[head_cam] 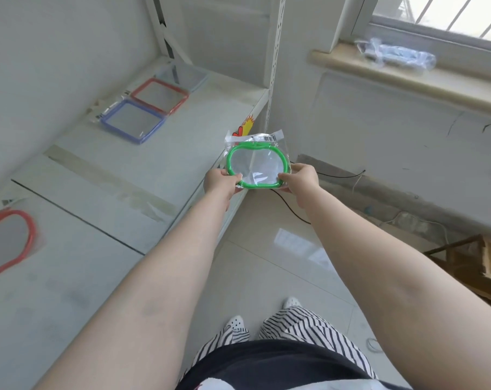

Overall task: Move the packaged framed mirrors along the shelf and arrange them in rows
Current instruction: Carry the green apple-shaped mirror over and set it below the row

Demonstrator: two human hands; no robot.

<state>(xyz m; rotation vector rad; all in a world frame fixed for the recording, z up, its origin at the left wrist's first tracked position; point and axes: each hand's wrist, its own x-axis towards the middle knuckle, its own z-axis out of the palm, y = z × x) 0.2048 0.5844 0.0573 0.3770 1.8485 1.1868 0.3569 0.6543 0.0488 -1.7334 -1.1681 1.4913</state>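
left hand (220,182) + right hand (300,178): each grip clamped on green mirror (257,166) | long axis left-right, barcode header away

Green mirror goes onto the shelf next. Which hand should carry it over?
Left, probably. The left hand pinches the green mirror on the side nearest the shelf; the right hand holds the far edge, out over the floor.

Shelf (143,175) middle bare – blue mirror (133,121) far, red mirror (9,243) near.
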